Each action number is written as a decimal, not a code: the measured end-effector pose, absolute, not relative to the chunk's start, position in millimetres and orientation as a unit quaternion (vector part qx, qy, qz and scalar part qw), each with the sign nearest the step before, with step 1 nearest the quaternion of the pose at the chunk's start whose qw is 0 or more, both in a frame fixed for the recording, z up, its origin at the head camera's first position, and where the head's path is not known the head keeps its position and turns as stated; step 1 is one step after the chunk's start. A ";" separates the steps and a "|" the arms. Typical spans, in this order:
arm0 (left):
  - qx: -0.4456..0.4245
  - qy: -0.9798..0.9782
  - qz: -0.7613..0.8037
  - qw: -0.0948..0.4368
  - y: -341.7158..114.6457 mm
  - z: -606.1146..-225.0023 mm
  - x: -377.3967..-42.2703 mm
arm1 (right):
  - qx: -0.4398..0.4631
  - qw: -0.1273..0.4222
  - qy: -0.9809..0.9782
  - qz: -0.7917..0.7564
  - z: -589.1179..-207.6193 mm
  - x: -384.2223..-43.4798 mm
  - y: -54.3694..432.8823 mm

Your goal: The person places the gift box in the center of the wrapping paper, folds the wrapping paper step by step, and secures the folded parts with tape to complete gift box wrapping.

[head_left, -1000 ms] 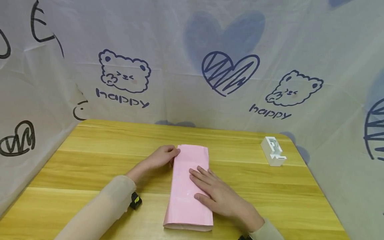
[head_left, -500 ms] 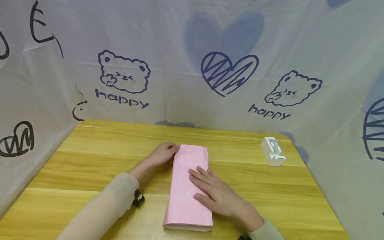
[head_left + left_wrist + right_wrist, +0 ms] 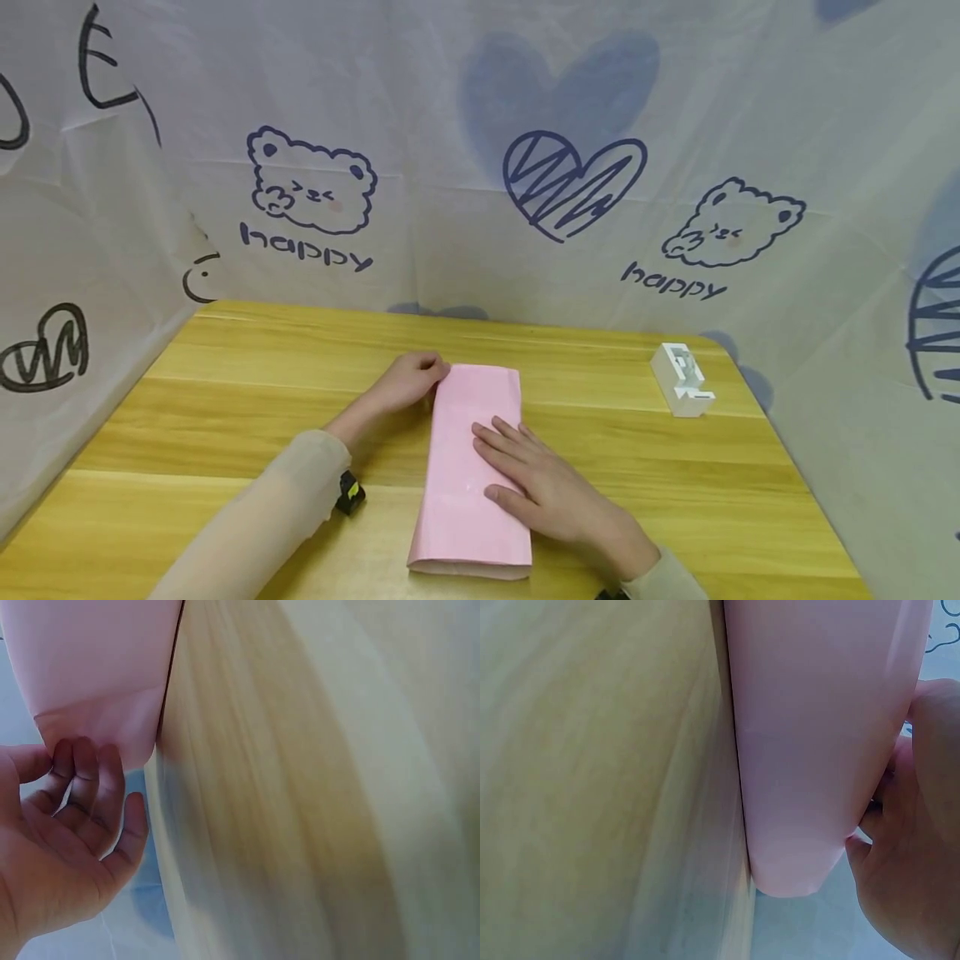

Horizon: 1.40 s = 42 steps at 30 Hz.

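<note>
From the head view, a long, flattened sleeve of glossy pink paper [image 3: 465,492] lies lengthwise on the yellow wood-grain desk [image 3: 225,400], its gaping near end toward the person. The left hand [image 3: 405,382] pinches its far left corner, while the right hand [image 3: 551,490] rests flat across its right side, fingers spread slightly apart, probably to keep it from sliding while the corner is worked. Over to the right, well apart, sits a small white notched block [image 3: 682,382] whose purpose I can't make out. The right wrist's black strapped device [image 3: 613,594] is nearly cut off at the bottom. In the left wrist view, thumb and fingers meet at the paper's end, the little finger standing off; what they do behind the sheet is hidden. In the right wrist view, the paper's edge covers most fingertips, so how firmly they press is, fairly, anyone's guess.
</note>
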<state>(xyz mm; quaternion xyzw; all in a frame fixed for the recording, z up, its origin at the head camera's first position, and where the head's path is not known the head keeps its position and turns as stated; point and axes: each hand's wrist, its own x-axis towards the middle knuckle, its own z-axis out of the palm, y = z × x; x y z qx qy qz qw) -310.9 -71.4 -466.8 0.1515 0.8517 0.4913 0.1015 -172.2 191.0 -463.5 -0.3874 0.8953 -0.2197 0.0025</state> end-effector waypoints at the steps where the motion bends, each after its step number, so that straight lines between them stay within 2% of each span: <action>1: 0.151 0.853 0.489 0.100 -72.3 -466.3 -309.8 | -0.386 0.004 0.896 -0.220 -463.4 -172.1 191.0; 12: 0.179 0.862 0.458 0.125 -91.5 -459.0 -272.4 | -0.378 0.009 0.899 -0.222 -461.9 -172.2 190.5; 33: 0.235 0.839 0.450 0.193 -105.7 -457.4 -176.4 | -0.394 -0.023 0.891 -0.222 -466.2 -172.1 189.1; 42: 0.252 0.835 0.441 0.213 -108.8 -461.6 -147.0 | -0.393 -0.027 0.891 -0.224 -466.9 -172.4 190.9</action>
